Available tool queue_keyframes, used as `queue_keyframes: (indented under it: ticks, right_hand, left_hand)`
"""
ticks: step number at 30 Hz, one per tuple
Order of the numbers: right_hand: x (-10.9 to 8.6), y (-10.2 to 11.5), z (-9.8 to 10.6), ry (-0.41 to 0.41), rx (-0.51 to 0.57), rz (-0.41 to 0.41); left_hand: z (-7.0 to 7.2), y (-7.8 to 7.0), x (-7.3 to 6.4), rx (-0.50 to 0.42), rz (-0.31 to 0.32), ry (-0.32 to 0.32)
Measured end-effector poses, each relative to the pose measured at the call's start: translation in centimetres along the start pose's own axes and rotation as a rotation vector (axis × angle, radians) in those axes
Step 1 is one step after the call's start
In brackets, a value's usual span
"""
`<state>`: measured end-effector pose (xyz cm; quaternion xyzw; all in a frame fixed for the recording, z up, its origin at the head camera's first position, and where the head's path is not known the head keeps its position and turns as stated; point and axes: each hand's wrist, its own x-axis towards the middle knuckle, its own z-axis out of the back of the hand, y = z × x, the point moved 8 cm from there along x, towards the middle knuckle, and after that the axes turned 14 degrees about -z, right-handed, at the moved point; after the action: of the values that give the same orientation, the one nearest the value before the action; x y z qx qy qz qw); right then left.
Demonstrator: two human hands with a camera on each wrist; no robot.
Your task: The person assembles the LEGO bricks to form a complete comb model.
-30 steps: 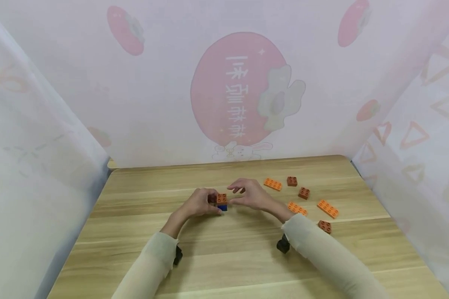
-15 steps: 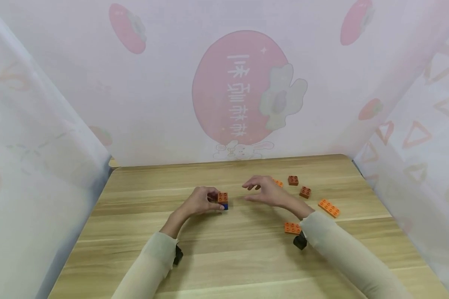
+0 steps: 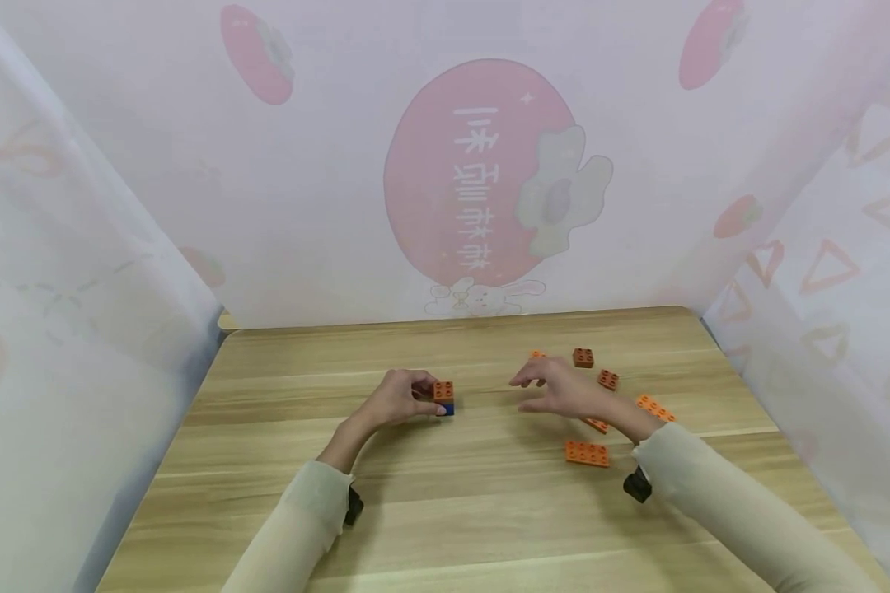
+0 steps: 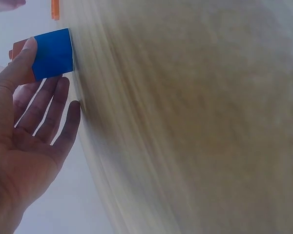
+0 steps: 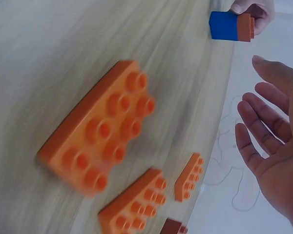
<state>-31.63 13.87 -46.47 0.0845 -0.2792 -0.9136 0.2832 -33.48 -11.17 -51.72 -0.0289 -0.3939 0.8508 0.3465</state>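
In the head view my left hand [image 3: 395,399] holds a small stack on the table: a square reddish-orange brick [image 3: 443,390] on top of a blue block [image 3: 448,408]. The left wrist view shows the thumb against the side of the stack, near the seam between the blue block [image 4: 53,54] and the brick. My right hand [image 3: 564,391] hovers to the right with fingers apart and nothing between them. It is above several loose bricks, nearest to a flat orange brick [image 3: 597,425] it partly covers. Another flat orange brick [image 3: 587,454] lies in front of it.
Right of the hands lie two square brown bricks [image 3: 583,357] [image 3: 608,380] and an orange flat brick [image 3: 656,408]. One more orange brick [image 3: 538,354] peeks out behind the right hand. Printed white curtains [image 3: 326,206] enclose the wooden table [image 3: 415,527] at the back and sides.
My right hand has drawn away from the stack to the right, over the loose bricks. The left hand keeps its hold, its thumb now against the stack. A front orange brick has come into sight.
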Motion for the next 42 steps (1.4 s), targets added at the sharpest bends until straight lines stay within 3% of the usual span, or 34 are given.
queue_keyframes:
  ticks: [13,19,25,36,42]
  right_hand:
    - [-3.7,-1.7,0.9,0.032,-0.034,0.011]
    - [-5.3,-2.2,1.0,0.039,-0.058,0.055]
    - [-6.9,-3.0,0.9,0.060,-0.089,0.037]
    - [-8.9,-4.1,0.4,0.062,-0.127,0.006]
    - [-9.6,-4.3,0.1,0.027,-0.145,0.054]
  left_hand:
    - [0.0,-0.3,-0.1,-0.016,-0.018,-0.008]
    - [-0.1,-0.1,-0.1,-0.020,-0.004,-0.009]
    - [-0.1,-0.2,-0.1,-0.010,-0.012,-0.005]
    - [0.0,-0.3,-0.2,-0.005,-0.019,-0.003]
    - [-0.1,-0.1,-0.1,-0.001,-0.015,0.003]
